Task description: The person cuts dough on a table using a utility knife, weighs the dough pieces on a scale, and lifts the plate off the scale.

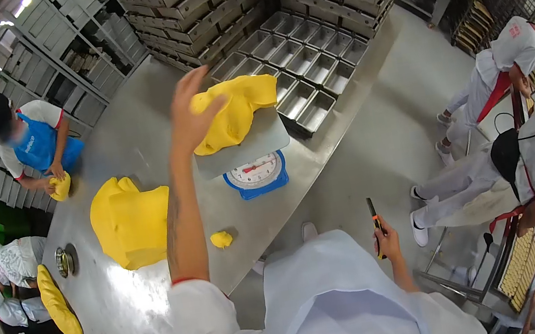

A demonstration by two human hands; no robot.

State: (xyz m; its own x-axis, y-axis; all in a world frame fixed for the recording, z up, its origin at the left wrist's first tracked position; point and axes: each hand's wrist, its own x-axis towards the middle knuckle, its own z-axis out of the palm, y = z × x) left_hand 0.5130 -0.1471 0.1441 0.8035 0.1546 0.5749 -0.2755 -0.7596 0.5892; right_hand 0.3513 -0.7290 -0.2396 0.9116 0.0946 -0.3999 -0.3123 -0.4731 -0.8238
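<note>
My left hand (pixel 191 114) is raised at the near side of a yellow dough piece (pixel 240 111), fingers spread and thumb reaching over it. Whether it touches the dough I cannot tell. That dough lies on the flat pan of a blue dial scale (pixel 256 174). In my right hand (pixel 388 244), off the table's edge, is a knife (pixel 373 213) with an orange and black handle, its blade pointing away from me. A large yellow dough mass (pixel 128 222) rests left of my forearm. Close to the arm sits a small dough scrap (pixel 221 239).
Metal loaf pans (pixel 302 62) stand beyond the scale, with tall pan stacks (pixel 200 15) behind. Across the steel table (pixel 155 129), a person in a blue apron (pixel 40 141) handles dough. A small metal bowl (pixel 64 262) is at left. Other people (pixel 534 151) work at right.
</note>
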